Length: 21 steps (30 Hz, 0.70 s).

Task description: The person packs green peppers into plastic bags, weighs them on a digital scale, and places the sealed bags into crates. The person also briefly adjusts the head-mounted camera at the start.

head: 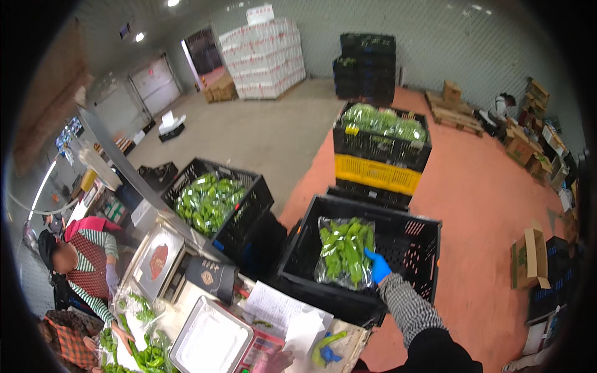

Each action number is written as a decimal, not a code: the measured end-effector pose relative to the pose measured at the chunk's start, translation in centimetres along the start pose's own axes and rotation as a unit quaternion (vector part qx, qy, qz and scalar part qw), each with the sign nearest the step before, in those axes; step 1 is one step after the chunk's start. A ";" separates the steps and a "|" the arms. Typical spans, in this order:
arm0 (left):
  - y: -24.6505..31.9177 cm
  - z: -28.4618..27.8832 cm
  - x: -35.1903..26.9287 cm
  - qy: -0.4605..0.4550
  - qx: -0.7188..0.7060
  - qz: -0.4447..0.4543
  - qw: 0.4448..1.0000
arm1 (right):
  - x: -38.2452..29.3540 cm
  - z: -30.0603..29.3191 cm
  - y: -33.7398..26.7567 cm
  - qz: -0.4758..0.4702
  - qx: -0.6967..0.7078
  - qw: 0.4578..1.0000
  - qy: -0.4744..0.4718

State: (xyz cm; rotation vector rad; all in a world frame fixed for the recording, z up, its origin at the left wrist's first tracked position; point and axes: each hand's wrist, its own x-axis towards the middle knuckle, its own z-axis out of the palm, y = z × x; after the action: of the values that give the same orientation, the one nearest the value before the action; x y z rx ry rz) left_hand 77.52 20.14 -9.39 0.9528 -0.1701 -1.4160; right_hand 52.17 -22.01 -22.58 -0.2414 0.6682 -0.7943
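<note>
My right hand, in a blue glove, grips the right edge of a clear plastic bag of green peppers. The bag is inside a large black plastic crate, towards its left side. My left hand shows only in part at the bottom edge, over the red keypad of a weighing scale; its fingers are blurred. The scale's pale tray holds nothing. Sheets of paper with handwriting lie beside it. A lone green pepper and a blue scrap rest near the table corner.
A black crate of bagged peppers stands beyond the table. Stacked crates with bagged greens rise behind mine. A dark cap and a second scale sit on the table. At left, a co-worker handles loose peppers.
</note>
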 end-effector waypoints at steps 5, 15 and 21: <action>1.6 1.4 0.1 0.055 0.024 -0.038 0.997 | 5.9 -3.5 2.2 0.020 0.020 0.999 0.020; 0.8 0.2 -2.2 0.177 0.004 -0.035 0.984 | 16.6 -1.2 7.2 -0.032 -0.065 0.997 -0.012; 0.5 0.2 -1.5 0.165 0.057 -0.045 0.984 | 22.1 -13.3 8.7 -0.146 -0.744 0.643 0.106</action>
State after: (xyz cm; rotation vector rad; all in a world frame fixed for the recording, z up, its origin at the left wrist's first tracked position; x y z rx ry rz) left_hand 77.46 21.30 -8.30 1.2878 0.0403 -1.3192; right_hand 59.98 -31.49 -46.83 -1.8418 1.4338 -0.3685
